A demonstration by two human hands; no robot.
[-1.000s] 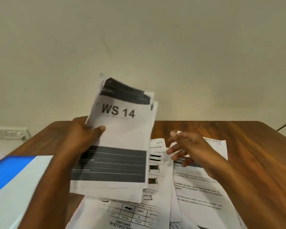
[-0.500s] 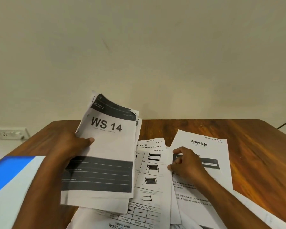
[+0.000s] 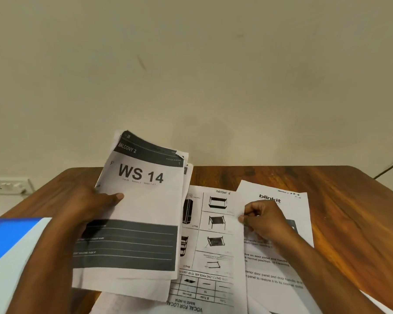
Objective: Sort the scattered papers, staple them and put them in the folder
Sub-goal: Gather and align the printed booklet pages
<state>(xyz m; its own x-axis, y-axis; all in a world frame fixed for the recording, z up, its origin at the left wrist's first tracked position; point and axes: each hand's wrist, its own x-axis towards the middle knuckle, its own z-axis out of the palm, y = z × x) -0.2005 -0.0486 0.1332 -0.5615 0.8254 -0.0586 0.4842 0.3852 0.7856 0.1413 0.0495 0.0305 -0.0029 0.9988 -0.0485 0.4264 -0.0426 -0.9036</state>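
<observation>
Left hand [image 3: 86, 207] grips WS 14 stack [image 3: 141, 209] | right hand [image 3: 264, 220] pinches blinkit sheet [image 3: 281, 264], fingertips hidden

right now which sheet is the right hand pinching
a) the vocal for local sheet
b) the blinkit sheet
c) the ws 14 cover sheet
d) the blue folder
b: the right hand pinches the left edge of the blinkit sheet lying on the table, while the left hand holds the stack topped by the WS 14 sheet.

Left hand [image 3: 86, 207] grips (thumb forward); right hand [image 3: 264, 219] pinches, curled.
</observation>
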